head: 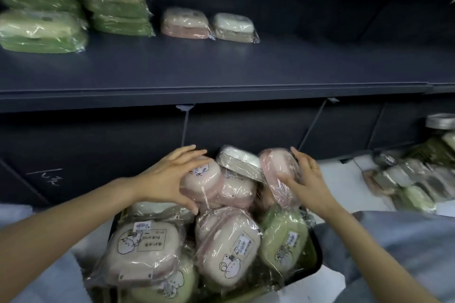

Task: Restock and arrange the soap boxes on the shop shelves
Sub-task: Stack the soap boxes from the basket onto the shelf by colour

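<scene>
**Desk:** What are the hands doing over the stock?

**Photographer:** The left hand (170, 177) spreads wide, fingers and thumb curled round a pink soap box (202, 177) at the far end of the heap. The right hand (307, 179) grips a second pink box (278, 174) standing on edge to the right. A white box (240, 162) lies tilted between them, resting on the pile.

**Desk:** Why take from the far end?

**Photographer:** Probably because those boxes sit highest and lift free without disturbing the rest. The dark tray (317, 253) is overfull, with cream, pink and green boxes in loose plastic wrap piled on one another.

**Desk:** And where do they go?

**Photographer:** Likely the shelf (221, 69) above, far from the tray. Green boxes (115, 7) are stacked at its left; one pink shelved box (186, 23) and one white shelved box (235, 27) stand just beside each other near the middle. Colours are grouped, so these pinks would belong by that pink one. The right half is bare.
</scene>
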